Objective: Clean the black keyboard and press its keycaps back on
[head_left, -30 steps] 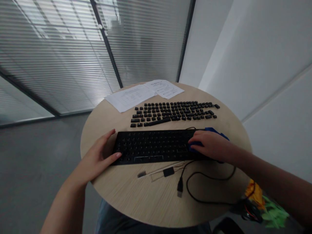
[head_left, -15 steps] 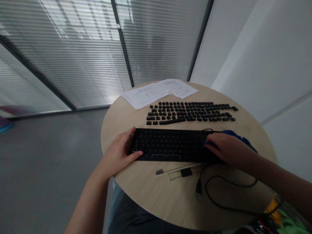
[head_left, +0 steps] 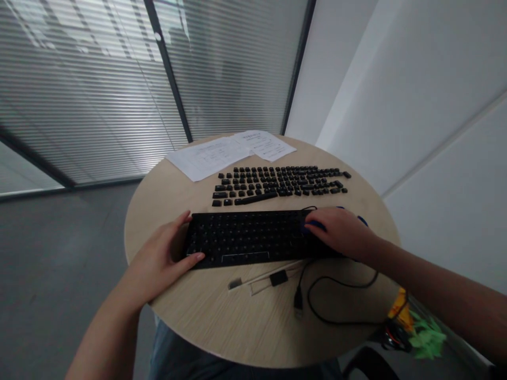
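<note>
Watching remotely, I see a table (head_left: 222,330) topped in smooth, matt, pale grained wood. At its centre, a keyboard (head_left: 243,235) of dark matt plastic; at three o'clock on it, a blue item (head_left: 316,226), cloth or plastic, I cannot tell. At twelve o'clock, black plastic keycaps (head_left: 259,198), and beyond them flat, matt paper sheets (head_left: 209,157). At four o'clock, a smooth, rubbery-looking cable (head_left: 336,323). At seven, denim-like cloth trousers (head_left: 170,345).

dim, greyish light, brightest through the grey slatted blinds (head_left: 111,116) at upper left; soft shadow toward lower right on the round pale-wood bench (head_left: 214,311); the black rectangular keyboard (head_left: 245,237) at centre is murky, print on the white paper sheets (head_left: 206,158) blurred.
</note>
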### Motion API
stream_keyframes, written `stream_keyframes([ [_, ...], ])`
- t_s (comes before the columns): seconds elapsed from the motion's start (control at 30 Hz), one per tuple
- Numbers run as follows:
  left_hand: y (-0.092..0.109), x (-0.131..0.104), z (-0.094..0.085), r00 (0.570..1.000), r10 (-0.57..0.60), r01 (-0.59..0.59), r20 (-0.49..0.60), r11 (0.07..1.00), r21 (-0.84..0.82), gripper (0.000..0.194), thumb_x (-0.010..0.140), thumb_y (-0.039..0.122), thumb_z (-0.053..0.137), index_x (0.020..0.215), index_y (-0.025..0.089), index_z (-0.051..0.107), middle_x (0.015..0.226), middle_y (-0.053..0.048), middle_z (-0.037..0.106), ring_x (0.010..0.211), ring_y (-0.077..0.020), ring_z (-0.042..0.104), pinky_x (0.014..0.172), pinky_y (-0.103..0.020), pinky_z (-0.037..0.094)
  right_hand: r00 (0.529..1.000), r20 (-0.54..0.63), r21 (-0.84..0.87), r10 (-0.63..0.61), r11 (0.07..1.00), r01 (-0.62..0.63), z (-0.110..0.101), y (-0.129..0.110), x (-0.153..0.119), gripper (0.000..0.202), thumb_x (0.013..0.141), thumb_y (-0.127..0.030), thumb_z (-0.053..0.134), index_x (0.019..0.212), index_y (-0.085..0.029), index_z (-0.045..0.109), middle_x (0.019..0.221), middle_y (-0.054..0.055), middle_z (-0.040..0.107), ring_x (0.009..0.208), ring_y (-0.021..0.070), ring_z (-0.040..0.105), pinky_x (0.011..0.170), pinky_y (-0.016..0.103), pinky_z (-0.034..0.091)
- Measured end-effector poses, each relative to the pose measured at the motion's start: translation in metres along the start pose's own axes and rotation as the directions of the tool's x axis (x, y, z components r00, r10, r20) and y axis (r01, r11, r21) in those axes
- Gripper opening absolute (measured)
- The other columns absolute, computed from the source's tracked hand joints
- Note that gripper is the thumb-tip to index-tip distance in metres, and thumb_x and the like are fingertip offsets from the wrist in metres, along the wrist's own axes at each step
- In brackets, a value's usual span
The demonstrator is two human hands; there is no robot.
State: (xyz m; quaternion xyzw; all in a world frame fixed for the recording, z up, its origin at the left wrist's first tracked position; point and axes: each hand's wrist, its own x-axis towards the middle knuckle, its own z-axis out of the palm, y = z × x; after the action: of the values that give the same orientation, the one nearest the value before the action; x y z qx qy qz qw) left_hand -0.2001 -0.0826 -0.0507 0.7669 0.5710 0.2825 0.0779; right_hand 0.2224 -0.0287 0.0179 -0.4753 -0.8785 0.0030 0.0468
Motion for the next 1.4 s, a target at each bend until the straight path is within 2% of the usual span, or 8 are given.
stream_keyframes([
  [0.1, 0.001, 0.001, -0.001, 1.0, -0.006, 0.006, 0.012, 1.0, 0.011, 0.09, 0.085, 0.068, 0.062, 0.158, 0.028, 0.03, 0.149, -0.014, 0.054, 0.134, -0.0387, 0.054, 0.112, -0.06, 0.043, 0.994, 0.11, 0.006, -0.018, 1.0, 0.017, 0.008, -0.001, 0.0, 0.024, 0.098, -0.028, 0.056, 0.097, -0.019, 0.078, 0.096, 0.008, 0.073, 0.092, 0.0229, 0.067, 0.085, 0.034, 0.048],
  [0.3, 0.001, 0.003, 0.0, 1.0, 0.012, -0.013, 0.016, 0.999, 0.036, 0.091, 0.084, 0.069, 0.061, 0.158, 0.026, 0.03, 0.147, -0.016, 0.055, 0.133, -0.0381, 0.055, 0.112, -0.059, 0.044, 0.988, 0.147, 0.071, -0.043, 0.997, 0.033, 0.008, 0.007, -0.003, 0.026, 0.092, -0.023, 0.06, 0.11, -0.02, 0.078, 0.103, 0.01, 0.071, 0.094, 0.0221, 0.066, 0.085, 0.033, 0.049],
  [0.43, -0.001, 0.004, 0.002, 1.0, 0.007, -0.007, 0.009, 0.999, 0.046, 0.093, 0.083, 0.07, 0.061, 0.159, 0.026, 0.03, 0.145, -0.015, 0.057, 0.13, -0.0389, 0.057, 0.109, -0.059, 0.046, 1.0, -0.021, 0.093, -0.001, 0.996, 0.003, -0.002, 0.011, -0.002, 0.022, 0.091, -0.016, 0.054, 0.102, -0.019, 0.073, 0.1, 0.008, 0.07, 0.093, 0.021, 0.064, 0.087, 0.033, 0.048],
  [0.57, -0.003, 0.003, 0.003, 1.0, 0.006, -0.006, -0.001, 0.999, 0.043, 0.093, 0.083, 0.071, 0.061, 0.158, 0.025, 0.032, 0.147, -0.015, 0.056, 0.131, -0.039, 0.056, 0.111, -0.058, 0.045, 0.978, -0.207, -0.02, 0.029, 0.999, -0.034, -0.007, 0.008, -0.001, 0.014, 0.093, -0.018, 0.054, 0.09, -0.017, 0.067, 0.092, 0.009, 0.066, 0.089, 0.0229, 0.059, 0.083, 0.034, 0.046],
  [0.77, -0.005, 0.003, 0.003, 1.0, 0.012, -0.012, 0.004, 0.999, 0.035, 0.093, 0.082, 0.07, 0.062, 0.158, 0.026, 0.031, 0.148, -0.015, 0.056, 0.131, -0.0388, 0.056, 0.11, -0.059, 0.045, 0.999, 0.029, 0.014, -0.03, 0.999, 0.03, 0.009, 0.003, -0.001, 0.014, 0.094, -0.022, 0.061, 0.097, -0.018, 0.074, 0.099, 0.009, 0.068, 0.096, 0.0234, 0.063, 0.088, 0.034, 0.047],
  [1.0, -0.004, 0.004, 0.004, 1.0, 0.016, -0.016, 0.001, 0.999, 0.031, 0.092, 0.082, 0.071, 0.061, 0.157, 0.026, 0.033, 0.146, -0.014, 0.057, 0.128, -0.0387, 0.058, 0.109, -0.057, 0.046, 0.986, 0.168, 0.123, -0.019, 0.992, -0.002, 0.007, 0.005, 0.002, 0.022, 0.097, -0.025, 0.058, 0.099, -0.021, 0.08, 0.098, 0.008, 0.07, 0.094, 0.0214, 0.065, 0.085, 0.033, 0.049],
  [1.27, -0.001, 0.004, 0.003, 1.0, 0.024, -0.024, 0.007, 0.999, 0.039, 0.091, 0.083, 0.07, 0.061, 0.156, 0.024, 0.034, 0.144, -0.016, 0.058, 0.127, -0.0383, 0.059, 0.108, -0.057, 0.047, 0.988, 0.151, 0.133, -0.043, 0.991, 0.023, 0.009, 0.014, -0.003, 0.033, 0.084, -0.015, 0.066, 0.116, -0.017, 0.071, 0.115, 0.01, 0.071, 0.106, 0.025, 0.065, 0.097, 0.039, 0.048],
  [1.4, 0.002, 0.004, 0.002, 1.0, 0.026, -0.026, -0.003, 0.999, 0.027, 0.089, 0.084, 0.068, 0.062, 0.157, 0.026, 0.034, 0.143, -0.015, 0.06, 0.125, -0.038, 0.06, 0.106, -0.057, 0.049, 0.986, 0.161, 0.124, -0.044, 0.992, 0.024, 0.005, 0.016, -0.002, 0.025, 0.086, -0.017, 0.065, 0.109, -0.017, 0.074, 0.107, 0.01, 0.073, 0.1, 0.0244, 0.066, 0.093, 0.037, 0.049],
])
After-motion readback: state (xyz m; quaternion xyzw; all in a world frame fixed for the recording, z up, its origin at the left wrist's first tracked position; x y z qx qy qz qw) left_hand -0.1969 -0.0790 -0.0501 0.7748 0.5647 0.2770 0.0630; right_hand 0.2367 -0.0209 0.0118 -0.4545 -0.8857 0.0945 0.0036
